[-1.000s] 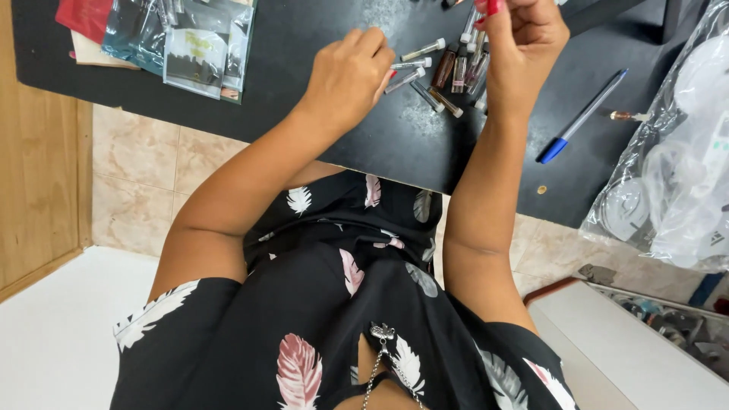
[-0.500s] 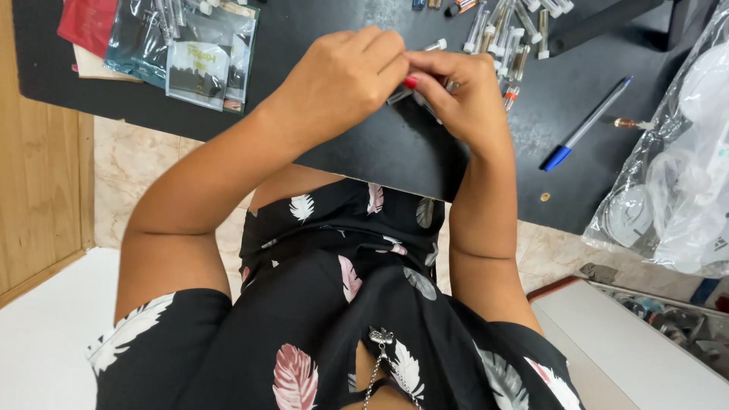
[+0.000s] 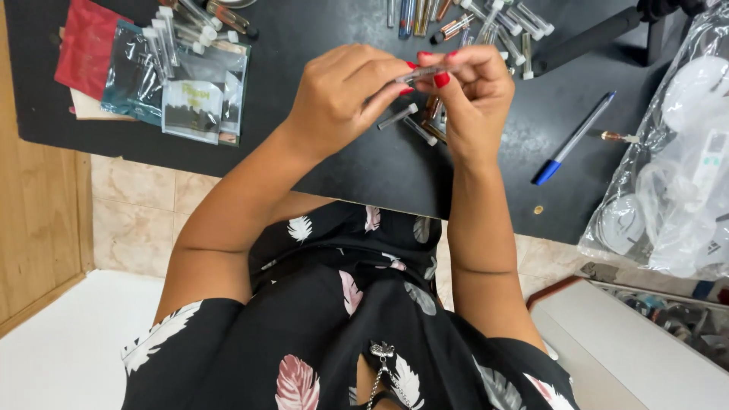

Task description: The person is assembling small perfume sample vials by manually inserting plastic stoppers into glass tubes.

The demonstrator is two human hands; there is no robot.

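Over a black table (image 3: 357,163), my left hand (image 3: 345,95) and my right hand (image 3: 471,95) meet on one thin clear vial (image 3: 420,74), pinched between the fingertips of both. Just beneath the hands lie a few more small vials (image 3: 414,121) on the table top. Farther back, several small vials with white and dark caps (image 3: 486,23) are scattered.
Clear plastic sachets with more vials (image 3: 178,68) and a red pouch (image 3: 85,47) lie at the table's left. A blue pen (image 3: 573,140) rests to the right, next to a crumpled clear plastic bag (image 3: 680,159). A black bar (image 3: 588,38) crosses the far right.
My hands came together from apart and lifted one vial off the table between them. The view has shifted so that more of the table's far side shows.
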